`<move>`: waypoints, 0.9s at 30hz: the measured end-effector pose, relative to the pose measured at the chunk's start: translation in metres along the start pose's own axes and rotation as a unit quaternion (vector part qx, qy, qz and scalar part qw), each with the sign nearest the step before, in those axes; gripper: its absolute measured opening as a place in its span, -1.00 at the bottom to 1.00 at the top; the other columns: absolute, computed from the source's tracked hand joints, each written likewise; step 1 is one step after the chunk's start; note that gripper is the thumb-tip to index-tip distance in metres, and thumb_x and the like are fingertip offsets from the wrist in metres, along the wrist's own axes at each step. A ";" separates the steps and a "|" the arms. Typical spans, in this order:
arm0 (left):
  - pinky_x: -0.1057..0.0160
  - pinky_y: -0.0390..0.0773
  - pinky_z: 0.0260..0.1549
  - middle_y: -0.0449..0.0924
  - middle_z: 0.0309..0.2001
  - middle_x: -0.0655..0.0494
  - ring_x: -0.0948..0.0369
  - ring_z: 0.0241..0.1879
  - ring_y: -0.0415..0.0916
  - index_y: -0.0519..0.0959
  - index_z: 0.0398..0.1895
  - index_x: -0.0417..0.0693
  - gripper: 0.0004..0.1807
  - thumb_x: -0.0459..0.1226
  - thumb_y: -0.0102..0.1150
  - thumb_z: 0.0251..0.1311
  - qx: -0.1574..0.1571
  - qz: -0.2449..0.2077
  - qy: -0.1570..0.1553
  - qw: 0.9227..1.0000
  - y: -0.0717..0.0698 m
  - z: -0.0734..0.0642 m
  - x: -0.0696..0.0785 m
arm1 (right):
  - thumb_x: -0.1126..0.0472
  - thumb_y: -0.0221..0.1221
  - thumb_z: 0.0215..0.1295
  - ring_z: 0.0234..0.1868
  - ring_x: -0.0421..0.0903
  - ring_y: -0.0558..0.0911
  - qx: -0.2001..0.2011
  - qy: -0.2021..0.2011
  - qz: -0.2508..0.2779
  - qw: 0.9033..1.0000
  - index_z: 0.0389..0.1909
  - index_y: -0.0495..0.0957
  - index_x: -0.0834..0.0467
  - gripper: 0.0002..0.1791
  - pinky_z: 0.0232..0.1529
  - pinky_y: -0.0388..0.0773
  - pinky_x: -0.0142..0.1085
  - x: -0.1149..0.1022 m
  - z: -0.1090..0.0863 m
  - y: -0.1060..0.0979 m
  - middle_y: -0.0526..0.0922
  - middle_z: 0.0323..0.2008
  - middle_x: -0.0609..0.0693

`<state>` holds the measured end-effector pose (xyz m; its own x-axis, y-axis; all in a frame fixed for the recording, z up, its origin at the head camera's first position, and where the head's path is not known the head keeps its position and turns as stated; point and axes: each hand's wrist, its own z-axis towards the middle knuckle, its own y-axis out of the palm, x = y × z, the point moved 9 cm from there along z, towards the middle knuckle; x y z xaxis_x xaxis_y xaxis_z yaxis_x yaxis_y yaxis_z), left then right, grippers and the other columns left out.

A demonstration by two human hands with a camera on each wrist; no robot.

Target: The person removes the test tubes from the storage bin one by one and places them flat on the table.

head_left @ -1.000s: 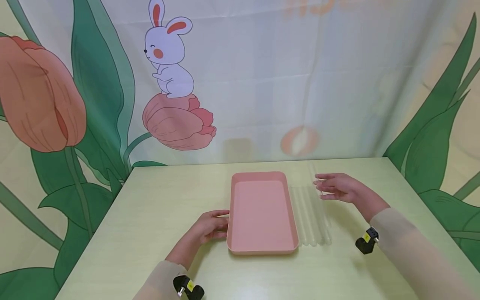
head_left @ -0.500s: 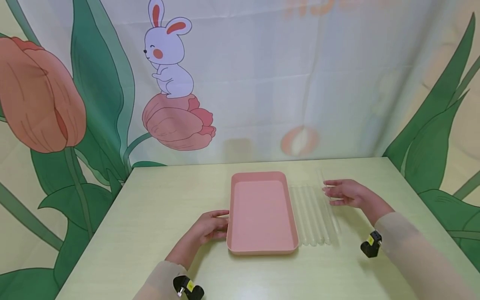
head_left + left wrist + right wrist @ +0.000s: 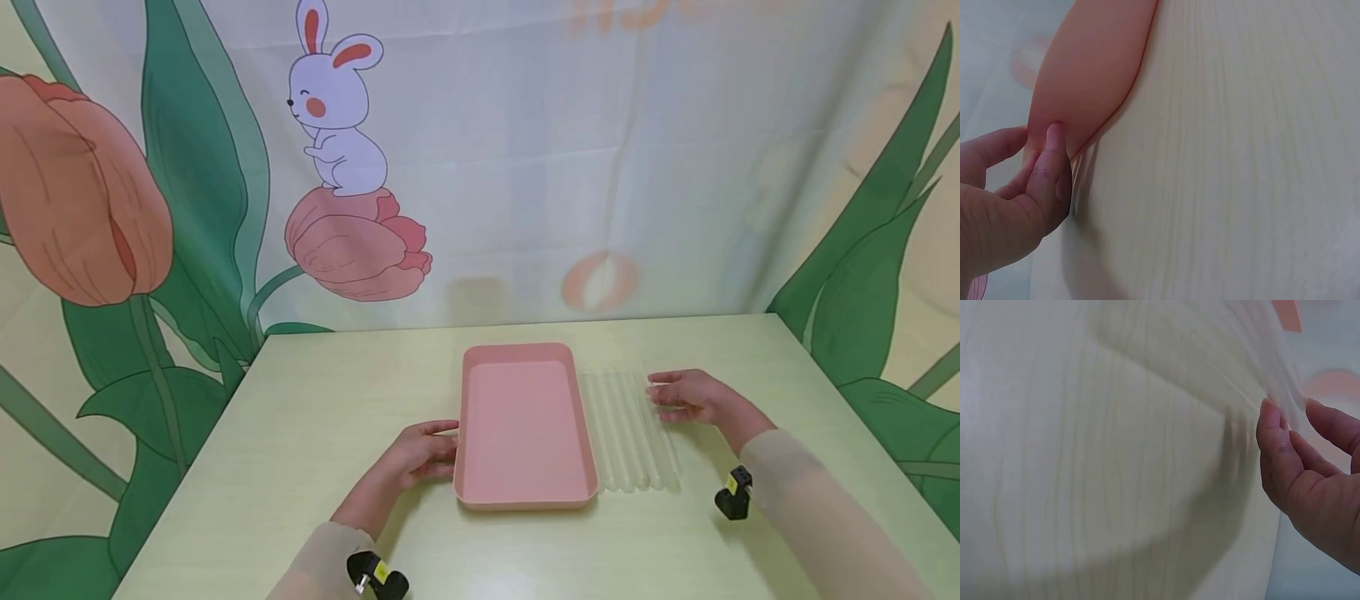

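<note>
A shallow pink tray (image 3: 525,425) lies lengthwise on the table, its inside bare. My left hand (image 3: 420,454) touches its left side; in the left wrist view the thumb and fingers (image 3: 1054,140) meet the tray's outer wall (image 3: 1091,62). Along the tray's right side several clear tubes (image 3: 618,433) lie parallel, their near ends rounded. At the right edge of this row, my right hand (image 3: 690,397) holds the far part of the outermost clear tube (image 3: 663,454). In the right wrist view, thumb and fingers (image 3: 1279,450) stand on either side of the tube's end.
The pale wooden table (image 3: 337,383) extends to both sides of the tray and in front of it. Behind it hangs a printed cloth (image 3: 510,167) with a rabbit and tulips. Each sleeve carries a small black camera (image 3: 735,492).
My right hand has moved right, then slightly back toward me. The outermost tube has gone from tilted and sticking out past the far ends to lying level with the row. My left hand stays.
</note>
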<state>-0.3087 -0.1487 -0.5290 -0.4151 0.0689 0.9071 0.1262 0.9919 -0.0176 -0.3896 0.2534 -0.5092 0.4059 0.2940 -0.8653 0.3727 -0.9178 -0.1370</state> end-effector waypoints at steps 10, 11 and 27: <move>0.29 0.77 -0.31 0.70 0.11 -0.21 0.28 -0.28 0.68 0.37 0.41 -0.37 -0.47 -0.45 0.10 0.40 -0.004 -0.006 0.004 1.000 0.001 0.000 0.000 | 0.27 0.07 0.55 -0.29 -0.24 0.54 0.019 0.024 -0.014 0.999 0.56 0.00 0.43 -0.28 -0.20 0.73 -0.39 0.007 0.006 -0.002 0.58 -0.27 -0.12; 0.29 0.76 -0.31 0.71 0.11 -0.21 0.28 -0.28 0.68 0.37 0.41 -0.37 -0.47 -0.45 0.10 0.40 -0.004 -0.006 0.004 1.000 0.001 -0.001 0.001 | 0.27 0.07 0.55 -0.30 -0.25 0.54 0.020 0.025 -0.013 0.999 0.56 0.00 0.43 -0.28 -0.20 0.73 -0.39 0.008 0.006 -0.002 0.58 -0.29 -0.13; 0.25 0.78 -0.28 0.68 0.14 -0.24 0.26 -0.26 0.70 0.39 0.41 -0.35 -0.47 -0.44 0.12 0.40 0.001 0.000 0.000 1.000 -0.001 -0.001 0.000 | 0.35 0.02 0.54 -0.31 -0.31 0.53 0.018 -0.007 -0.056 0.998 0.51 -0.02 0.55 -0.32 -0.23 0.74 -0.37 0.005 0.008 0.002 0.55 -0.21 -0.06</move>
<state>-0.3077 -0.1498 -0.5286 -0.4154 0.0691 0.9070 0.1243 0.9921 -0.0187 -0.3937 0.2513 -0.5175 0.3506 0.3920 -0.8505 0.3851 -0.8882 -0.2506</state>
